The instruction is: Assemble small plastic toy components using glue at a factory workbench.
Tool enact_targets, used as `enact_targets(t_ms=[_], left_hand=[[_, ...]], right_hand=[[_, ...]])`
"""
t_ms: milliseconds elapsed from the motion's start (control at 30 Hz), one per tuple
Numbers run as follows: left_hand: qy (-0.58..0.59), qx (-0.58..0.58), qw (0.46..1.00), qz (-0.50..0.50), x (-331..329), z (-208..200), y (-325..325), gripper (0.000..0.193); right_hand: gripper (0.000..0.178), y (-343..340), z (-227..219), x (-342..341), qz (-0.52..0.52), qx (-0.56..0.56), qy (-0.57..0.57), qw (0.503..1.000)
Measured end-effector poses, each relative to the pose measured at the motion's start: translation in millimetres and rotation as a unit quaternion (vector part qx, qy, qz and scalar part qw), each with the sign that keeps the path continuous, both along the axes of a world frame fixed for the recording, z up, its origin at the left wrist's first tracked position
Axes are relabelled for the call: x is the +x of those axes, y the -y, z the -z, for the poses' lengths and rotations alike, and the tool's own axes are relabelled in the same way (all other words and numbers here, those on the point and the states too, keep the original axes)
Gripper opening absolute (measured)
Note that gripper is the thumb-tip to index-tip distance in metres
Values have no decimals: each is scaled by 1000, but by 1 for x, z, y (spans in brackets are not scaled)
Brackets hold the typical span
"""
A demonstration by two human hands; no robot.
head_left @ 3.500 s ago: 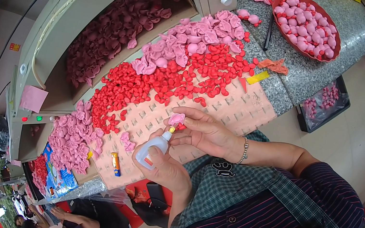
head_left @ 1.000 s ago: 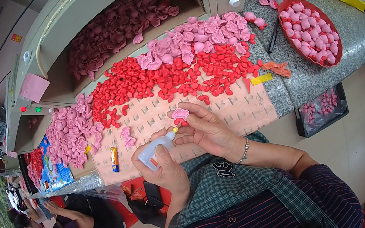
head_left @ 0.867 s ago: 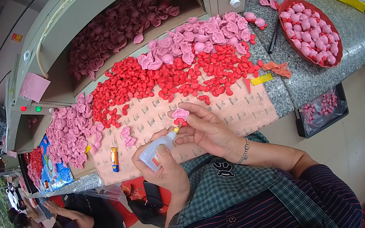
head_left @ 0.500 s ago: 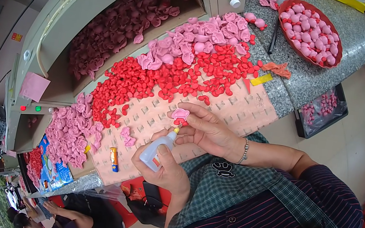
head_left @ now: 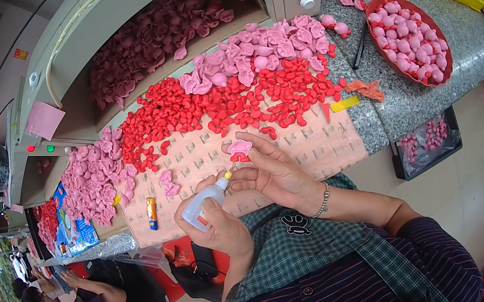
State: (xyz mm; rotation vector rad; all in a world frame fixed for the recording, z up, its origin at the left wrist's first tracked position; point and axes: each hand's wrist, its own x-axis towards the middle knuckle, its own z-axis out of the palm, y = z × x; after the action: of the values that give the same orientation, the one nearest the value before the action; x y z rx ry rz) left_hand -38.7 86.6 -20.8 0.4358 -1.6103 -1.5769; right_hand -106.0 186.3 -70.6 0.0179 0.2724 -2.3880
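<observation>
My left hand is wrapped around a small translucent squeeze bottle, tilted with its yellow tip pointing up toward my right hand. Between the thumb and fingers of my right hand is a small pink moulded piece with red parts at its lower edge. A small gap separates the bottle tip from those red parts. Under and beyond both hands lies a pale pink work mat. On it are many small red pieces, a loose pink piece and a yellow-and-blue tube.
Pink moulded pieces are heaped at the left and along the machine opening. A red bowl of pink-and-red pieces stands on the granite counter. Below it is a black crate. Another person's arm shows at the lower left.
The bottle tip has come away from the red parts of the pink piece, moving slightly down and left. Both hands keep their hold.
</observation>
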Motion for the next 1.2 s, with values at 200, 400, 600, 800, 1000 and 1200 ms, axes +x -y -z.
enact_targets(t_ms=[200, 400, 600, 800, 1000, 1200], left_hand=[[6, -25, 1000, 0, 0, -2, -2, 27], [16, -38, 999, -4, 0, -3, -3, 26], [17, -60, 998, 0, -1, -2, 0, 24], [1, -10, 1000, 7, 4, 6, 6, 38], [-72, 306, 941, 127, 14, 26, 44, 48], [-52, 374, 911, 165, -2, 38, 58, 36]], right_hand=[[47, 0, 0, 1, 2, 4, -2, 1000], [47, 0, -1, 2, 6, 9, -7, 1000], [46, 1, 1, 2, 9, 15, -7, 1000], [44, -1, -3, 0, 16, 30, -15, 999], [44, -2, -1, 1, 7, 39, -79, 996], [42, -2, 3, 1, 9, 48, -111, 993]])
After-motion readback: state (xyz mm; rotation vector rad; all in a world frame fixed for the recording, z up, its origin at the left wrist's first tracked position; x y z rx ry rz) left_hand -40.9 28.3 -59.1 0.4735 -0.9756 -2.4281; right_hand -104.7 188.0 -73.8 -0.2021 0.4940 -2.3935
